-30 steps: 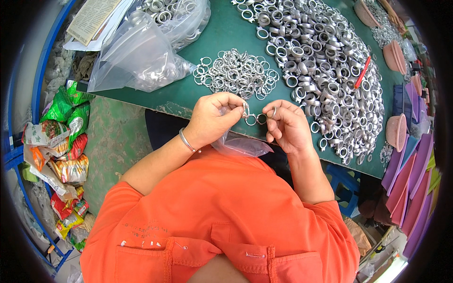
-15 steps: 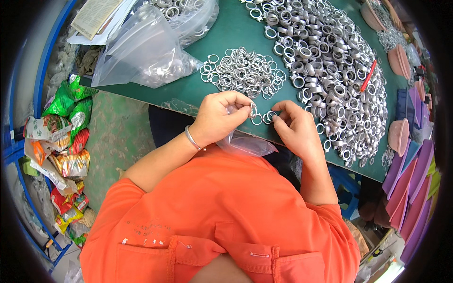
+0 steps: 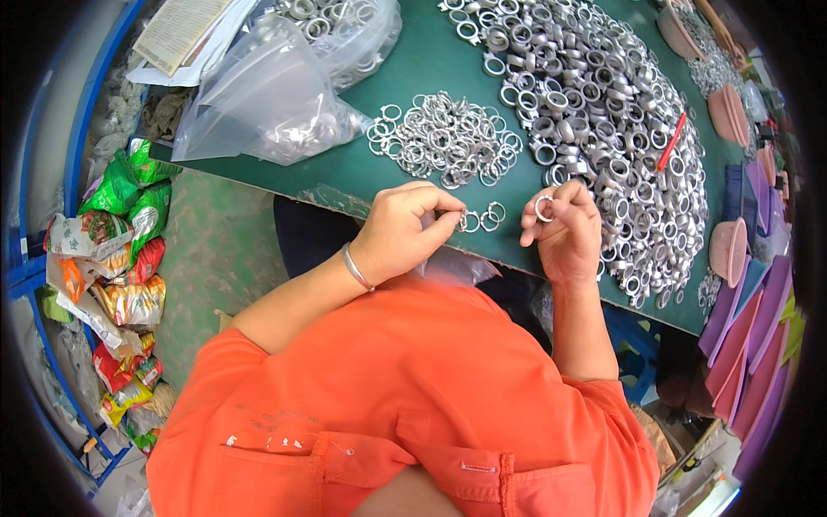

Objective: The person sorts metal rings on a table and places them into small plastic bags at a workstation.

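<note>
My left hand (image 3: 407,228), with a bangle (image 3: 357,267) on its wrist, pinches thumb and forefinger at a thin metal ring (image 3: 469,222) by the table's near edge. Loose metal rings (image 3: 493,217) lie just to the right of those fingertips. Raised over the table, my right hand (image 3: 570,234) grips one silver metal ring (image 3: 544,208) between thumb and fingers. Beyond my hands is a small pile of thin rings (image 3: 448,138). A far bigger heap of thicker metal rings (image 3: 594,103) spreads to the right.
Clear plastic bags (image 3: 267,95) holding metal rings lie at the far left of the green table (image 3: 431,52). A red pen (image 3: 672,142) rests on the big heap. Pink baskets (image 3: 728,112) stand along the right. Colourful packets (image 3: 129,250) fill a rack at the left.
My right hand has moved right and lifted, now with a ring in its fingers. The left hand has stayed nearly in place. A clear bag below it shows less.
</note>
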The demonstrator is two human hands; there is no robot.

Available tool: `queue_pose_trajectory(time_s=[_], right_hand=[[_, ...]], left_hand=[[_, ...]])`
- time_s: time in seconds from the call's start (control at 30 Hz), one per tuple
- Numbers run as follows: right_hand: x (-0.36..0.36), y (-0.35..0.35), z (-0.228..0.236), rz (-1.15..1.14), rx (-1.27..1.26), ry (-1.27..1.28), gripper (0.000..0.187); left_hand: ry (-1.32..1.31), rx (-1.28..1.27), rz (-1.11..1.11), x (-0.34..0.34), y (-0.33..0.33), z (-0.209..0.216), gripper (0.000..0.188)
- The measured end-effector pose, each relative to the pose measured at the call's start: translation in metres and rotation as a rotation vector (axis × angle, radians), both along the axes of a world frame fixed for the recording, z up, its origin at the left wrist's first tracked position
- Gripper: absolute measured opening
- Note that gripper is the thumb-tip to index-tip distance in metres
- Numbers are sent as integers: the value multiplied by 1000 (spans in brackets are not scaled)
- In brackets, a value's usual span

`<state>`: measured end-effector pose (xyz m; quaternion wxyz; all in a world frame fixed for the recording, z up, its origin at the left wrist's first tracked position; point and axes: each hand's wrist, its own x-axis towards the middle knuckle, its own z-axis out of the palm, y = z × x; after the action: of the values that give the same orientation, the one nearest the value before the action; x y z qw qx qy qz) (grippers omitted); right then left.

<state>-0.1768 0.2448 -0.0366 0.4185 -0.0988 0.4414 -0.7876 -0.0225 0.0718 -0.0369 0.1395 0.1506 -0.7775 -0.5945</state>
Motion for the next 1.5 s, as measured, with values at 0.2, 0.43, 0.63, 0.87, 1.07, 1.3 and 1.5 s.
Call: queue_pose_trajectory(time_s=[0.2,0.43,0.63,0.87,1.07,1.3,1.5], right_hand=[[3,1,9,28,296,138,9],[18,-4,10,252,625,1296,15],[19,-4,7,188,549,1277,10],[22,0,13,281,394,797,6],[16,-28,7,25,550,1372,22],[16,-25,-3,40,593,1520,27],[17,-16,-1,-34,564,1414,21]], left_hand=[[90,-258,26,-2,8,-5,11],[77,-273,4,-4,8,-4,17],[42,-217,-33,-8,10,5,21],[132,-68,-110,-8,9,1,13],[141,-8,-82,-5,7,0,11],[176,23,-36,-5,7,-3,12],[183,29,-58,-6,8,-3,13]])
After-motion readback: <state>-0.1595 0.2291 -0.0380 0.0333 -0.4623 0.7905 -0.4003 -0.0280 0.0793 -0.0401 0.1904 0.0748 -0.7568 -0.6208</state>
